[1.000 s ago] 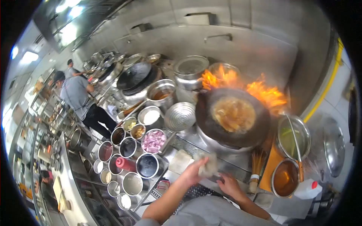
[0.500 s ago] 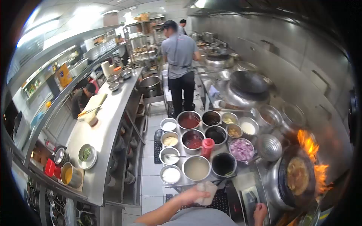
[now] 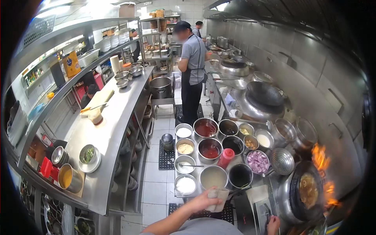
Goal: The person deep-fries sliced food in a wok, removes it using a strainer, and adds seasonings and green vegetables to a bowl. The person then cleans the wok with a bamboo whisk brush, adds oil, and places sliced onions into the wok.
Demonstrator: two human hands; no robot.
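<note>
A folded whitish cloth (image 3: 217, 199) is gripped in my left hand (image 3: 203, 201), just in front of a pot of cloudy liquid (image 3: 213, 177). At the lower right, my right hand (image 3: 273, 225) is closed beside a dark handle-like piece over a metal tray (image 3: 261, 207); what its fingers hold, if anything, cannot be made out. To the right of that hand, a wok (image 3: 282, 196) sits on the stove with browned food (image 3: 309, 190) in it. Flames (image 3: 322, 156) rise at its far side.
Pots of sauces and seasonings stand ahead, with a red squeeze bottle (image 3: 226, 158), chopped onion (image 3: 258, 161) and a perforated strainer (image 3: 282, 161) among them. A co-worker (image 3: 192, 66) stands in the aisle. A steel counter (image 3: 113, 149) runs along the left.
My view has shifted a little. The cloth in my left hand has turned more upright. The co-worker ahead has turned to the left. The flames beside the wok have changed shape.
</note>
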